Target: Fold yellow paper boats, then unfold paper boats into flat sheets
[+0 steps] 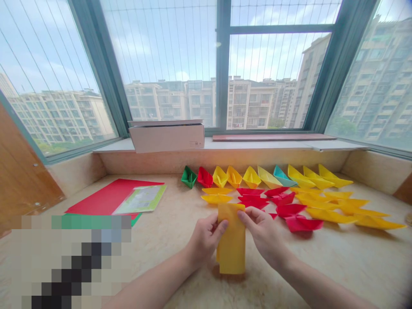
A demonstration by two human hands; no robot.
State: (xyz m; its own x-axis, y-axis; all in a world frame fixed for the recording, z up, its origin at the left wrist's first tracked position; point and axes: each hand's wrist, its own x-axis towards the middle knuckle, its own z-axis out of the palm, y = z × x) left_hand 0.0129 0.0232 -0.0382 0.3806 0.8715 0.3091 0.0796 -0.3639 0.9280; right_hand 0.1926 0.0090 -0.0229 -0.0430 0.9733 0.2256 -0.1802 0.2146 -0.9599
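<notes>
Folded yellow paper (232, 244), upright

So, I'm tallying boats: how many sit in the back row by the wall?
10, left to right along the wall: green boat, red boat, three yellow boats, pale yellow boat, teal boat, three more yellow boats. None seems hidden.

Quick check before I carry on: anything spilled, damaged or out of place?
Nothing visible looks spilled or damaged. The middle red boats bunch unevenly, unlike the neater back row, and the white box on the sill shows a dark gap beneath its lid. Pixelation hides the lower left.
</notes>
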